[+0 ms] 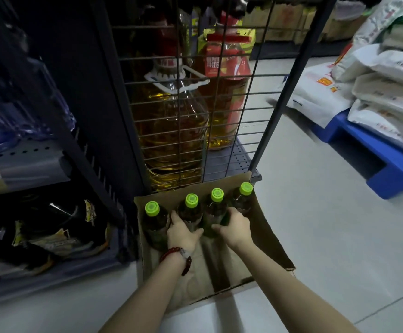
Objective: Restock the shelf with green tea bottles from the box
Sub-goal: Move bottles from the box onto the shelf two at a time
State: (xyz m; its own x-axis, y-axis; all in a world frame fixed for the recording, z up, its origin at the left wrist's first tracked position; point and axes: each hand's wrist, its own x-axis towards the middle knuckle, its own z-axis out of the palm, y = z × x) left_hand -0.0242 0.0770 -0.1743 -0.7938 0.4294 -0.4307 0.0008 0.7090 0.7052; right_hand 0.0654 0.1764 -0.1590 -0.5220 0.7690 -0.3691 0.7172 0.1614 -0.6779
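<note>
An open cardboard box (271, 239) sits on the floor at the foot of the shelf. Along its far wall stand several green tea bottles with lime-green caps. My left hand (183, 233), with a red bead bracelet on the wrist, is wrapped around the second bottle from the left (191, 207). My right hand (236, 228) is closed around the third bottle (216, 205). The leftmost bottle (153, 218) and the rightmost bottle (243, 195) stand untouched. The near half of the box holds nothing.
A dark metal shelf (234, 162) with a wire side grid holds large cooking oil jugs (171, 131) right behind the box. Dark snack packets (51, 234) lie on the low shelf at left. White sacks (376, 92) are stacked on a blue pallet (388, 169) at right.
</note>
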